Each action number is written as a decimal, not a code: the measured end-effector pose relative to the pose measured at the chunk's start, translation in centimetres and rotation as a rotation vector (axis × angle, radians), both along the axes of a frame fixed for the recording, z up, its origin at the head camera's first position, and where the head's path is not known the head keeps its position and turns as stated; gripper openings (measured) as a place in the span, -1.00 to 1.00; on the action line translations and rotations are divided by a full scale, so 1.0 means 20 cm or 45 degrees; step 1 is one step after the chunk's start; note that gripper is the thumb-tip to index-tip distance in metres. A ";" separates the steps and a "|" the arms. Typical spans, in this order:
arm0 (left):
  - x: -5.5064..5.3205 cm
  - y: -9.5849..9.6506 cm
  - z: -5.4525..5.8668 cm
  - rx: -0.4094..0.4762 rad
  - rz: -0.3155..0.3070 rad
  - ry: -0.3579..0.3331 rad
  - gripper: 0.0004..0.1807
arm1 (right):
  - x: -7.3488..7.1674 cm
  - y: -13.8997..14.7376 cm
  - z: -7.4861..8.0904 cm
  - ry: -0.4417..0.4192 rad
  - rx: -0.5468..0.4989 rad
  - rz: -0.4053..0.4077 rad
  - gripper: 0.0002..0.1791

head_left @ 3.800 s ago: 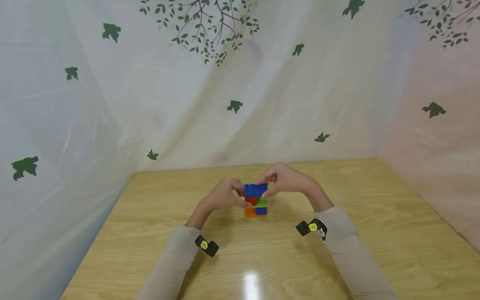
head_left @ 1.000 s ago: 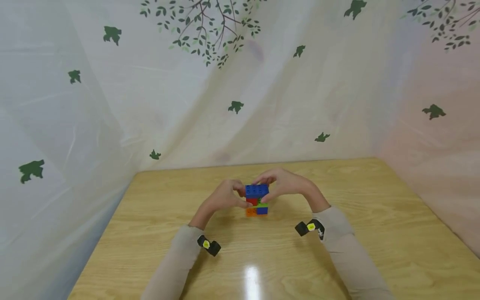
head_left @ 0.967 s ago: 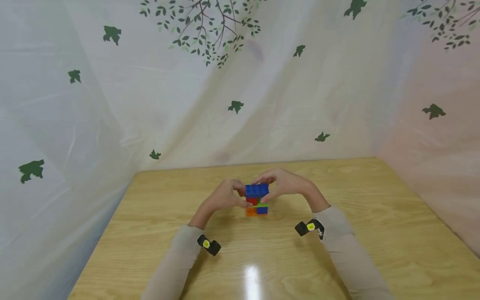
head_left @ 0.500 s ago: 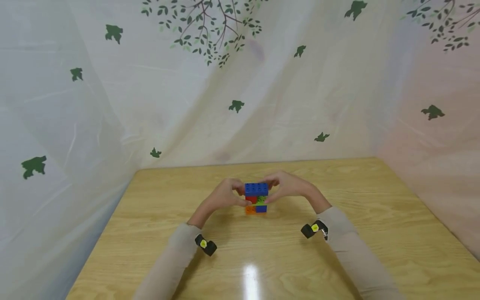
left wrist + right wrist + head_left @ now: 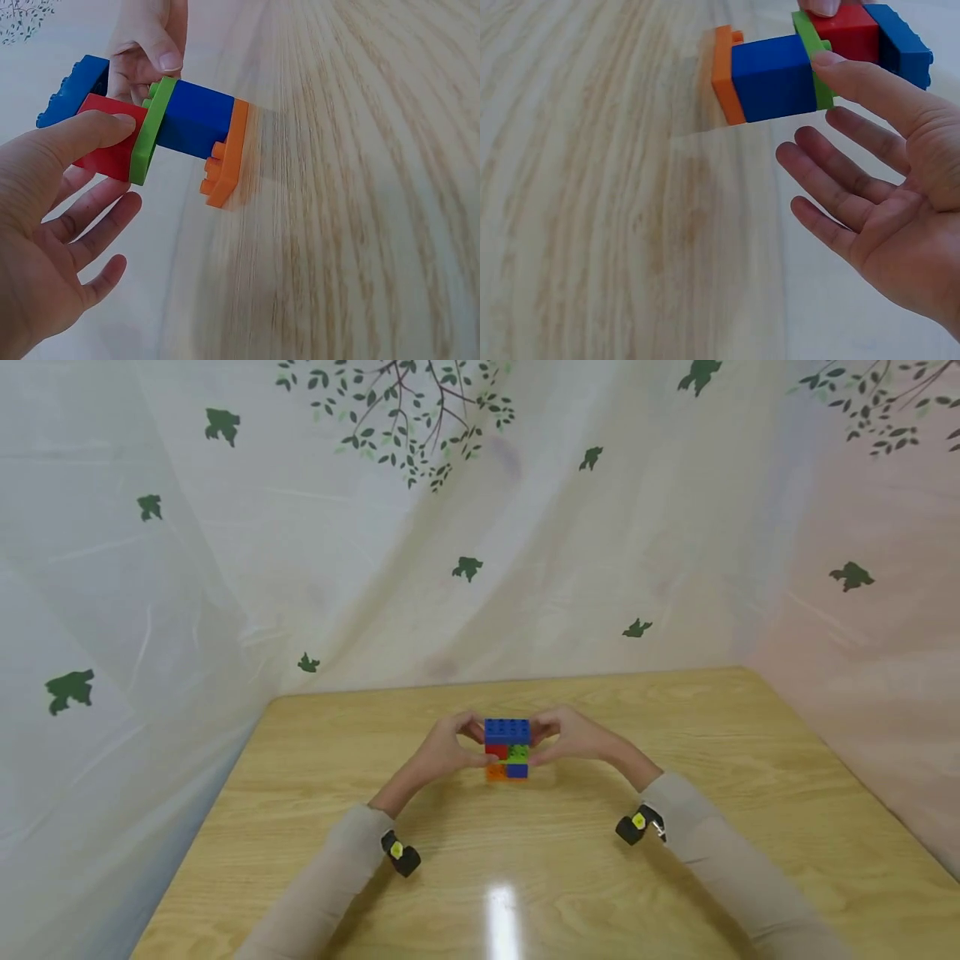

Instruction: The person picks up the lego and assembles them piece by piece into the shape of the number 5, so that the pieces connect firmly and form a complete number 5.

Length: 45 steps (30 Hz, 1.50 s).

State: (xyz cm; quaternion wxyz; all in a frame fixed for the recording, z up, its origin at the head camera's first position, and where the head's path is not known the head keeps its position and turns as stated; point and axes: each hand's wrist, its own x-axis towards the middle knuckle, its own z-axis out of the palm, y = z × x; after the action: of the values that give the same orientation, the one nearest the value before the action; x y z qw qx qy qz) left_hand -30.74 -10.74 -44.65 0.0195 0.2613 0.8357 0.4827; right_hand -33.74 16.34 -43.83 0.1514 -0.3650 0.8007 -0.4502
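Note:
A stack of toy building bricks stands upright in the middle of the table. From the bottom it has an orange plate [image 5: 228,154], a blue brick [image 5: 772,77], a green plate [image 5: 152,131], a red brick [image 5: 112,154] and a blue top piece [image 5: 507,731] with studs. The blue brick sits at the right, the red one at the left. My left hand [image 5: 444,749] pinches the red brick, thumb on its near face, fingers behind. My right hand [image 5: 576,735] pinches the green plate's right end between thumb and index finger, its other fingers loosely spread.
The stack stands on a light wooden table [image 5: 495,843]. A pale curtain [image 5: 375,568] printed with leaves hangs along the table's back and both sides. Black wrist cameras [image 5: 402,854] are strapped over both sleeves.
My right hand has come off the blue top piece and moved down and right to the green plate. My left hand keeps its pinch on the red brick.

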 end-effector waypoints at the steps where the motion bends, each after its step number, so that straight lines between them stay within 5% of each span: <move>1: 0.00 0.00 0.00 0.023 0.000 -0.019 -0.49 | 0.00 0.00 -0.01 -0.006 -0.007 0.002 -0.61; 9: 0.01 -0.02 -0.01 0.123 -0.091 -0.017 -0.50 | 0.02 -0.01 -0.04 -0.023 -0.036 -0.008 -0.60; 19: 0.01 -0.03 -0.02 0.148 -0.101 -0.018 -0.53 | 0.02 0.00 -0.06 -0.067 -0.069 -0.032 -0.58; 32: 0.00 -0.02 -0.04 0.202 -0.049 -0.033 -0.53 | 0.03 0.01 -0.09 -0.050 -0.123 -0.049 -0.64; 45: 0.00 -0.02 0.01 0.195 0.029 -0.068 -0.54 | 0.02 0.00 -0.07 -0.037 -0.134 -0.124 -0.67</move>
State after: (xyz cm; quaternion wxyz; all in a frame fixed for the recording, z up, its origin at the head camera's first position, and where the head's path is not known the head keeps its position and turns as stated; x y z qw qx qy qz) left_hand -30.66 -11.21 -44.53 0.0162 0.2394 0.7985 0.5521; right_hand -33.26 16.30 -45.23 0.1213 -0.3265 0.7904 -0.5039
